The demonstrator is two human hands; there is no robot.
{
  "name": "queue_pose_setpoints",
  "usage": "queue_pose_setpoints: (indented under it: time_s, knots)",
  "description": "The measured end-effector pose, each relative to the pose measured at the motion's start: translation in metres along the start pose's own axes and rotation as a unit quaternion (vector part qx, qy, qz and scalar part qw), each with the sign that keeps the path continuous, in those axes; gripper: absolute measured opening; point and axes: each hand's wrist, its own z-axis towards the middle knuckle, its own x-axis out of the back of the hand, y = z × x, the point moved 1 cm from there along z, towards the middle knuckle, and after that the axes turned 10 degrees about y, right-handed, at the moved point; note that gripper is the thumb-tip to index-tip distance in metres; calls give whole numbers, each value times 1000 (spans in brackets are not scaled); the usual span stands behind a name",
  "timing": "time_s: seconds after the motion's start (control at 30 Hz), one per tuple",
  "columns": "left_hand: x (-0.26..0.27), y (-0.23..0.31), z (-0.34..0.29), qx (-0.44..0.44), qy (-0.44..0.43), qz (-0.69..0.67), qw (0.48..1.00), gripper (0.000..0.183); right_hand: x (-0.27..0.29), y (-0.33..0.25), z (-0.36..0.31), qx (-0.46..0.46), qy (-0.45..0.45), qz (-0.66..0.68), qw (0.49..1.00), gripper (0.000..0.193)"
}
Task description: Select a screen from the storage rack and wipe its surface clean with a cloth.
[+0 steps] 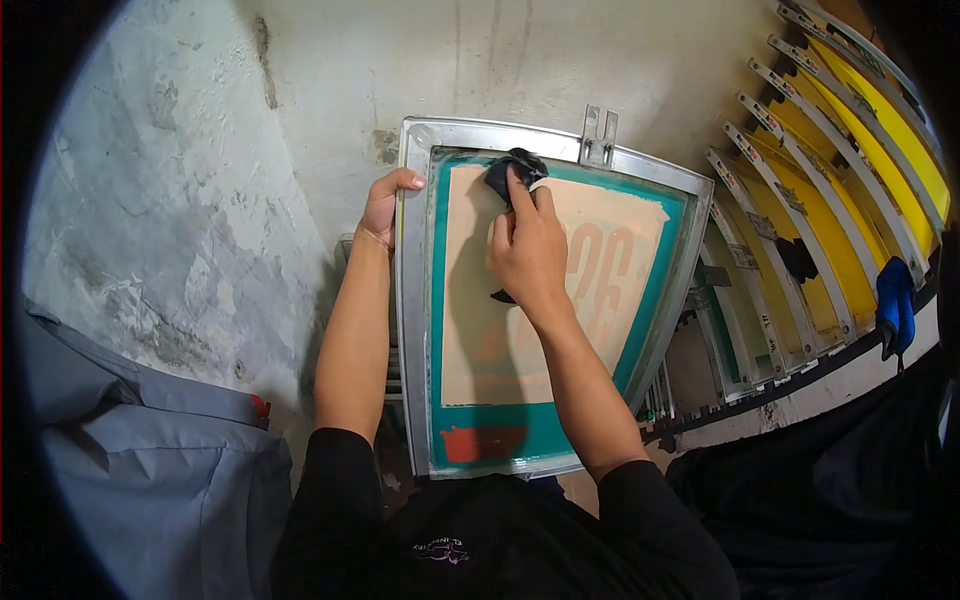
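A screen printing frame (417, 300) with metal edges stands tilted up in front of me. Its mesh has a green border (500, 415) around a pale area with faint printed figures, plus a red-orange patch (470, 444) at the lower left. My left hand (385, 205) grips the frame's left edge near the top, thumb on the front and the other fingers hidden behind. Against the mesh near its upper edge, my right hand (530, 245) presses a black cloth (516, 172), index finger stretched over it. A dark bit of cloth also shows below the palm.
Several more screen frames (800, 220) with yellow and green mesh stand in a row on a rack at the right. A blue pouch-like item (895, 308) hangs there. Grey fabric (160, 450) lies at the lower left, and a worn wall (340, 70) rises behind.
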Motion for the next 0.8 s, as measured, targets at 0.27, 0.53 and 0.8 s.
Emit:
queue_pose_setpoints:
  time_s: [0.27,0.53,0.8]
  knots:
    - [1,1,-1,-2,7,-11,1000,42,-8,13,8,54,83,97,990,47]
    - [6,1,-1,1,16,9,1000,33,-14,10,6,52,95,-31,994,40]
    - [0,-6,10,-29,79,23,996,30,-30,-8,2,41,116,-58,991,44]
